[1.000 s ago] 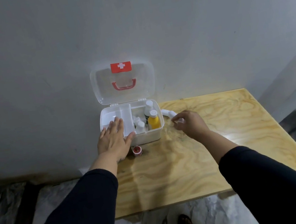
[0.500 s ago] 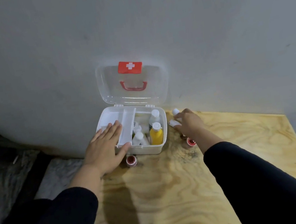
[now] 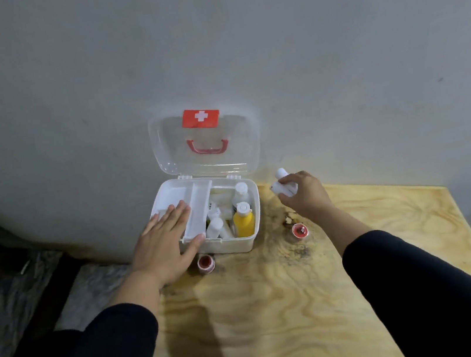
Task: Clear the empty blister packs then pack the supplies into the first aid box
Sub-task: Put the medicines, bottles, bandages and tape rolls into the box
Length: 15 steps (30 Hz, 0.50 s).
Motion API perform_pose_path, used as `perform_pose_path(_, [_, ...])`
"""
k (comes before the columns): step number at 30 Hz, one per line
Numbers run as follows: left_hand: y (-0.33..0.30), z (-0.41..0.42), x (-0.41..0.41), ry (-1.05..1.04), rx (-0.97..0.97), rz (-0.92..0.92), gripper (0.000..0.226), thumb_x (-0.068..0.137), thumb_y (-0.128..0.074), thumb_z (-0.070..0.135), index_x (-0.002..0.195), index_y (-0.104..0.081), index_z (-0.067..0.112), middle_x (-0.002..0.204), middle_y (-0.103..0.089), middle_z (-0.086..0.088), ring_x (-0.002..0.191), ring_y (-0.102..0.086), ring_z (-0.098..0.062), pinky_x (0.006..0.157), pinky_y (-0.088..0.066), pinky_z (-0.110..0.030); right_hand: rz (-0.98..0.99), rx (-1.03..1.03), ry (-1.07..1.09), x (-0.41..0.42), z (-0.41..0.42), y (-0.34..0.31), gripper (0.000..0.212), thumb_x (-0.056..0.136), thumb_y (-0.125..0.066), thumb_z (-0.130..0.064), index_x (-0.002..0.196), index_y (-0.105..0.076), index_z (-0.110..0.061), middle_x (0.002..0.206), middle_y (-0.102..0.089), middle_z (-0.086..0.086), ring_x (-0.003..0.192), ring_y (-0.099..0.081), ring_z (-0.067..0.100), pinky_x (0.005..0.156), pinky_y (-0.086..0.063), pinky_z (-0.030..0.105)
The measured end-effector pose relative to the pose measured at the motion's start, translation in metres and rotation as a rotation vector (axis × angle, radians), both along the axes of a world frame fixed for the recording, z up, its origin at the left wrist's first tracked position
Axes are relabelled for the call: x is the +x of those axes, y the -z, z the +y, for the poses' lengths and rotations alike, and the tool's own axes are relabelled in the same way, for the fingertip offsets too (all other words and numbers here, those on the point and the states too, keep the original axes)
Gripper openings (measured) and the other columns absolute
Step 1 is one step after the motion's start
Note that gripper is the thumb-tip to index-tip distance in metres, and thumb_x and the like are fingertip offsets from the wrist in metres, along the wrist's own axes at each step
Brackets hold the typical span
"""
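At 12 o'clock on the plywood desk (image 3: 279, 310), hard against the grey wall (image 3: 206, 44), sits the first aid box (image 3: 232, 243), white base w/ clear lid (image 3: 241, 143) swung up & leaning on the wall. Lid carries a red cross label (image 3: 201, 118) and a red handle (image 3: 208, 146). Inside the box: a white tray insert (image 3: 197, 206) across the 9 o'clock half; in the 3 o'clock half a yellow bottle (image 3: 244, 223) w/ white cap stands upright, a white bottle (image 3: 240, 193) just behind it, more small white bottles (image 3: 215, 226) beside them, exact count unclear.

Left hand (image 3: 164, 242) lies flat, fingers spread, not gripping anything; palm over the box's 9 o'clock front corner, fingertips on the tray, thumb along the front rim. Right hand (image 3: 304, 195) is at 3 o'clock of the box, just beside it, above the desk, fingers curled around a small white bottle (image 3: 282, 188). Another white bottle (image 3: 281, 173) shows just beyond the fingers, near the wall; can't tell if it's held too or standing on the desk.

Two small red-lidded pots on the desk: one (image 3: 205, 262) at 6 o'clock of the box, close to the left thumb; the other (image 3: 300, 231) at approx 4 o'clock, below the right wrist. Both arms in dark sleeves (image 3: 430, 286).
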<state>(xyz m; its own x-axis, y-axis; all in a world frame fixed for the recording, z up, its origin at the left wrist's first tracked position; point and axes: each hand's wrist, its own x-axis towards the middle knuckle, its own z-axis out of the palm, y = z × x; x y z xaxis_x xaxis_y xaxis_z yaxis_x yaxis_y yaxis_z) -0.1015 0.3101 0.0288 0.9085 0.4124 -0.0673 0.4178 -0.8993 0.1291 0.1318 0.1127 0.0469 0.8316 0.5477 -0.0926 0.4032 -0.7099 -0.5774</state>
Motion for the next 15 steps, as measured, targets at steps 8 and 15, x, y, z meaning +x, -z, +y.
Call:
perform_pose_path(8, [-0.008, -0.002, 0.001, 0.013, -0.065, 0.045, 0.076, 0.094, -0.015, 0.063, 0.155, -0.003, 0.019, 0.163, 0.003, 0.004, 0.15, 0.004, -0.012, 0.123, 0.002, -0.035, -0.107, 0.075, 0.009, -0.049, 0.011, -0.062, 0.036, 0.081, -0.067, -0.026, 0.116, -0.065, -0.018, 0.12, -0.06, 0.008, 0.104, -0.059, 0.025, 0.085, -0.048, 0.033])
perform_pose_path(15, [-0.026, 0.023, -0.008, -0.067, -0.168, -0.091, 0.097, 0.087, -0.043, 0.067, 0.154, 0.0, 0.012, 0.164, 0.005, -0.002, 0.151, 0.0, -0.02, 0.123, -0.003, -0.041, -0.225, 0.042, -0.092, -0.108, 0.06, -0.085, 0.033, 0.079, -0.067, -0.032, 0.11, -0.068, -0.021, 0.114, -0.062, 0.003, 0.097, -0.063, 0.022, 0.079, -0.048, 0.029])
